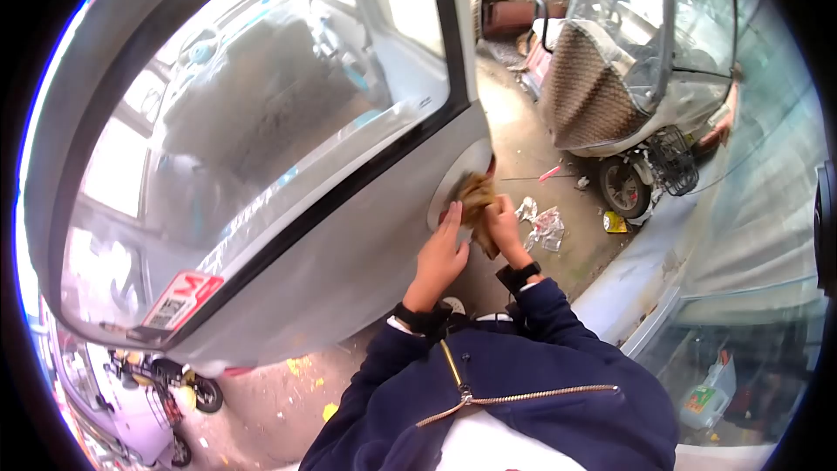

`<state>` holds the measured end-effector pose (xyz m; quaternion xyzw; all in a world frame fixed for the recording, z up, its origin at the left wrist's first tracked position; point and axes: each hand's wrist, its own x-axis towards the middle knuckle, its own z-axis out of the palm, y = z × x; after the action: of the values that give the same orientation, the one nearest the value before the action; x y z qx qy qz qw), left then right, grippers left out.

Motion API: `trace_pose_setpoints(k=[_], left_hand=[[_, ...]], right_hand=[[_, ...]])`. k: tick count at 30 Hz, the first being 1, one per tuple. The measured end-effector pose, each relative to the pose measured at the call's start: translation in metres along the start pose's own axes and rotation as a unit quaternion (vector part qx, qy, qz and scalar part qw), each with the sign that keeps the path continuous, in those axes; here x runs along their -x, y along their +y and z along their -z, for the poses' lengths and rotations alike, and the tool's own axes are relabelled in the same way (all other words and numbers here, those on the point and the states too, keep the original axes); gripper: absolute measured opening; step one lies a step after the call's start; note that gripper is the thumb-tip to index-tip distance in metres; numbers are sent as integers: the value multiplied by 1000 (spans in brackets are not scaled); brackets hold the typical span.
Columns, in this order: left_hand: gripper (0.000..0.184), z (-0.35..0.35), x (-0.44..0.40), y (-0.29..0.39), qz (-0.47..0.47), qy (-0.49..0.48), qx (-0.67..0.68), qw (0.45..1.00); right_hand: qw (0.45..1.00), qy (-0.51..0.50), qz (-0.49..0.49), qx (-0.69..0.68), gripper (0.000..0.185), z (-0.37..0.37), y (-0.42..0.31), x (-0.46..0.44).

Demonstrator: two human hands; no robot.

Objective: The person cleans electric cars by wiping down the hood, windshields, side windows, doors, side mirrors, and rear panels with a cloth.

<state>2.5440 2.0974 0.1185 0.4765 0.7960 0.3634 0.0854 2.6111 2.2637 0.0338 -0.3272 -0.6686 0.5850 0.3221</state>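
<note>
A crumpled brown cloth [476, 195] lies against the round light-coloured panel [446, 187] at the corner of a grey vehicle [349, 270]. My right hand [505, 225] is closed around the cloth's right side, and part of the cloth hangs down below it. Just to the left, my left hand [442, 255] rests on the vehicle's surface beside the cloth, its fingers stretched out and pointing up. Dark bands circle both wrists. Above my hands is the vehicle's large window [288, 96], with a red and white sticker [182, 300] at its lower left.
A covered three-wheeled vehicle [602, 92] with a wire basket [671, 161] stands at the upper right. Crumpled plastic [547, 228] and a yellow wrapper [615, 222] lie on the floor. Clear sheeting [758, 235] hangs at the right. A purple scooter [135, 410] is at the lower left.
</note>
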Motion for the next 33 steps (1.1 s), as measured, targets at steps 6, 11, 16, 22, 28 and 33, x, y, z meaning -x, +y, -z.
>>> trace_pose_setpoints(k=[6, 11, 16, 22, 28, 33], left_hand=[[34, 51, 39, -20, 105, 82, 77, 988], [28, 121, 85, 4, 143, 244, 156, 946], [22, 177, 134, 19, 113, 322, 189, 921], [27, 204, 182, 9, 164, 346, 118, 916], [20, 229, 241, -21, 147, 414, 118, 891], [32, 269, 309, -49, 167, 553, 121, 807]], right_hand=[[974, -159, 3, -160, 39, -2, -104, 75], [902, -340, 244, 110, 54, -29, -108, 78], [667, -410, -273, -558, 50, -133, -90, 84], [666, -431, -334, -508, 54, -206, -167, 145], [732, -487, -308, -364, 60, -242, -174, 191], [811, -507, -157, -245, 59, -284, -138, 216]])
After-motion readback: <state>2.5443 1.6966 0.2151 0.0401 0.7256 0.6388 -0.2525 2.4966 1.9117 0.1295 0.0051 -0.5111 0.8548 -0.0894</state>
